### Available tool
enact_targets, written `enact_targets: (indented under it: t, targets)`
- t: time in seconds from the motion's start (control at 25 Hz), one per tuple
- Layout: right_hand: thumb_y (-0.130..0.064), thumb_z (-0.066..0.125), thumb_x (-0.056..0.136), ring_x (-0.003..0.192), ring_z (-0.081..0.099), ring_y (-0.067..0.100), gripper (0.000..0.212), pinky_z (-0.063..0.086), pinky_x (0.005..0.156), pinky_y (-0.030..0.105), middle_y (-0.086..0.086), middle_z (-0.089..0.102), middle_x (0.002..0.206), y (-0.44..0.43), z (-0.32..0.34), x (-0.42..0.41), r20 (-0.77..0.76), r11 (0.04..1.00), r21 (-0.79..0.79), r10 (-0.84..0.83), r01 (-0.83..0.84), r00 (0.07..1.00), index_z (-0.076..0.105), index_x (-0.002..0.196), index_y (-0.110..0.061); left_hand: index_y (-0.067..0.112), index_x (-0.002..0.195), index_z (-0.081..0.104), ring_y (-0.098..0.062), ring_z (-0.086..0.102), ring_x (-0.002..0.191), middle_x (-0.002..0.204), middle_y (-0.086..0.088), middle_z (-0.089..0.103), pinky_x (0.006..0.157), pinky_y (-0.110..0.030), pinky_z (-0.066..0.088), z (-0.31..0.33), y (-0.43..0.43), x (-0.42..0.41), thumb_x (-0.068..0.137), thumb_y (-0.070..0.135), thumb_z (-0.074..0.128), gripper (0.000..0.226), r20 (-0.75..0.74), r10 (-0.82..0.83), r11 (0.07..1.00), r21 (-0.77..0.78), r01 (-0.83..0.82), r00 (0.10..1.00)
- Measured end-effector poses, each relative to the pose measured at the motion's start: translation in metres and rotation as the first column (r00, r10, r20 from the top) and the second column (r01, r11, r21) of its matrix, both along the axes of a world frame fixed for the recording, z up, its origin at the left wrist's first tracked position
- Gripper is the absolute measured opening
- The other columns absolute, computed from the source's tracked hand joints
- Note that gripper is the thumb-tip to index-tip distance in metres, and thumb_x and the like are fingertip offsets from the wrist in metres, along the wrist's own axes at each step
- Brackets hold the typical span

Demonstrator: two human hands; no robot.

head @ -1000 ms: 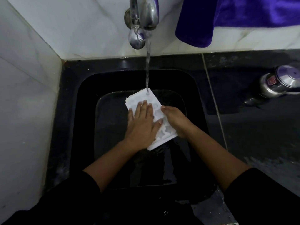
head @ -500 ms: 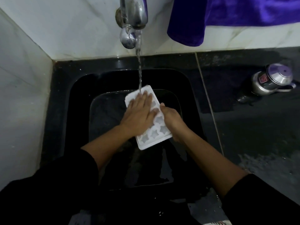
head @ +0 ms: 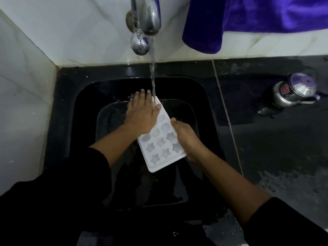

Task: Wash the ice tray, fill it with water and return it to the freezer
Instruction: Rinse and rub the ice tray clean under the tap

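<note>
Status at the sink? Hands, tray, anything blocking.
Left hand flat on the ice tray, far end. Right hand grips its right edge. Tray cavities-up over the sink, tap stream hitting far end. Nothing blocking.

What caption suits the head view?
Left hand flat on the ice tray under the running tap; right hand grips its edge.

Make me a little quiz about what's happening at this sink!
1. True or false: the right hand holds the ice tray under water running from the tap.
2. The left hand on the tray is: A flat, fingers straight; B a fist; C holding a sponge.
3. Fill in: the cloth hanging on the wall is ____.
Key: 1 true; 2 A; 3 purple.
</note>
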State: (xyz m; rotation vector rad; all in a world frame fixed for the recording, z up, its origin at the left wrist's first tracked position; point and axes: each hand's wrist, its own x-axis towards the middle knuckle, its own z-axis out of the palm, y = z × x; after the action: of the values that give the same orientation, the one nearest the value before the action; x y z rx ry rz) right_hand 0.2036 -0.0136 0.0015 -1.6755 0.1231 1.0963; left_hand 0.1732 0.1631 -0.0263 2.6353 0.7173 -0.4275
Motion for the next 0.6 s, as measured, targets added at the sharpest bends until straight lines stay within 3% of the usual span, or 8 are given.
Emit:
enact_targets:
  t: [0.16,0.24,0.36,0.52,0.6]
  targets:
    - [-0.041,0.041,0.111,0.080,0.077,0.024,0.045,0.062,0.068,0.033,0.010,0.080,0.094,0.007,-0.001,0.008,-0.077,0.993,0.005,-0.121,0.122,0.990,0.074,0.110,-0.012,0.008,0.166,0.001,-0.023,-0.009,0.161,0.174,-0.009,-0.007,0.131,-0.043,0.000,0.010,-0.029,-0.030,0.108,0.054,0.016,0.076,0.073,-0.403,0.909,-0.082,0.408,0.912]
    - [-0.041,0.040,0.111,0.088,0.078,0.027,0.045,0.063,0.072,0.035,0.010,0.080,0.098,0.007,-0.001,0.006,-0.064,0.995,0.035,-0.093,0.095,0.994,0.074,0.114,-0.011,0.008,0.166,0.001,-0.023,-0.006,0.161,0.175,-0.010,-0.003,0.131,-0.044,0.003,0.006,-0.011,-0.030,0.102,0.061,0.008,0.083,0.090,-0.381,0.923,-0.023,0.384,0.920]
    - [-0.040,0.043,0.111,0.090,0.078,0.025,0.042,0.062,0.069,0.033,0.009,0.080,0.101,0.009,0.000,0.003,-0.028,0.995,0.066,-0.080,0.081,0.996,0.074,0.113,-0.011,0.005,0.165,-0.001,-0.028,-0.005,0.161,0.174,-0.015,-0.004,0.130,-0.047,0.001,0.007,0.008,-0.021,0.106,0.057,0.012,0.080,0.005,-0.127,0.990,0.059,0.126,0.992]
    - [-0.040,0.042,0.112,0.091,0.077,0.027,0.044,0.063,0.076,0.035,0.010,0.080,0.102,0.012,-0.004,0.013,-0.035,0.970,0.062,-0.233,0.235,0.972,0.074,0.115,-0.011,0.006,0.164,-0.008,-0.024,-0.011,0.161,0.174,-0.013,-0.010,0.130,-0.042,-0.005,0.017,-0.041,-0.050,0.096,0.066,-0.001,0.091,0.029,-0.312,0.950,0.012,0.312,0.950]
    - [-0.041,0.041,0.112,0.093,0.077,0.026,0.044,0.063,0.083,0.039,0.007,0.081,0.101,0.011,-0.007,0.015,0.001,0.972,0.055,-0.228,0.228,0.974,0.074,0.115,-0.012,0.009,0.165,-0.007,-0.022,-0.012,0.161,0.174,-0.010,-0.011,0.130,-0.041,-0.006,0.017,-0.042,-0.058,0.091,0.068,-0.005,0.095,0.049,-0.320,0.947,0.031,0.319,0.946]
